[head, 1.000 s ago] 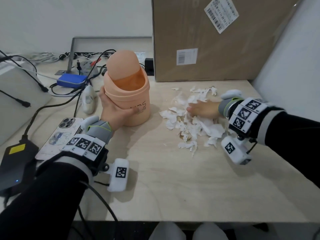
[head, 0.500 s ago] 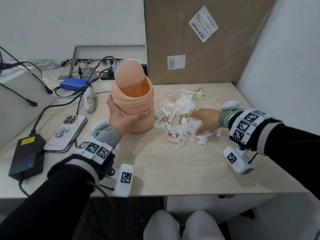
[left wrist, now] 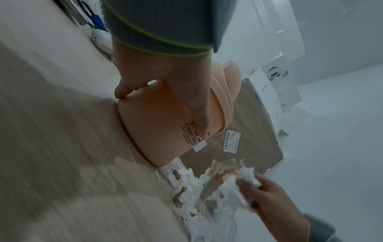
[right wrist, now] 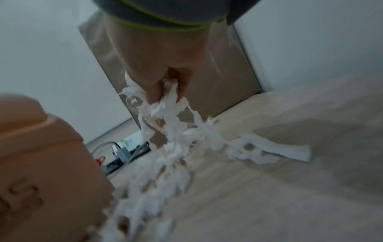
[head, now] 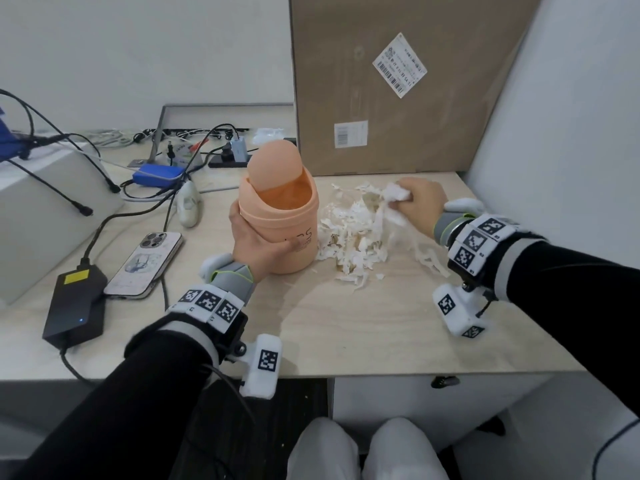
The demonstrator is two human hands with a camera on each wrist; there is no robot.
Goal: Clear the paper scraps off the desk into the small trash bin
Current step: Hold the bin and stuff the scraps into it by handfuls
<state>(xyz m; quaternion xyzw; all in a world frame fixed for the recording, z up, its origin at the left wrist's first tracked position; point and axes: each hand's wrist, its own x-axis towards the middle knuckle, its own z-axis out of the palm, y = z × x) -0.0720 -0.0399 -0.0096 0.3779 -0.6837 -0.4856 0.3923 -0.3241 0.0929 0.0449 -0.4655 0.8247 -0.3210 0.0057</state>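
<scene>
A small peach trash bin with a tilted swing lid stands on the light wooden desk. My left hand grips its side, thumb across the front. White paper scraps lie piled on the desk just right of the bin. My right hand is lifted above the pile and holds a bunch of scraps, with strips dangling from the fist down to the pile.
A large cardboard box stands behind the pile against the wall. Left of the bin lie a phone, a black power brick, a white mouse, cables and a power strip. The desk's front edge is near my wrists.
My right hand has closed on a bunch of scraps and risen off the desk toward the back. The bin, held by my left hand, now stands against the pile.
</scene>
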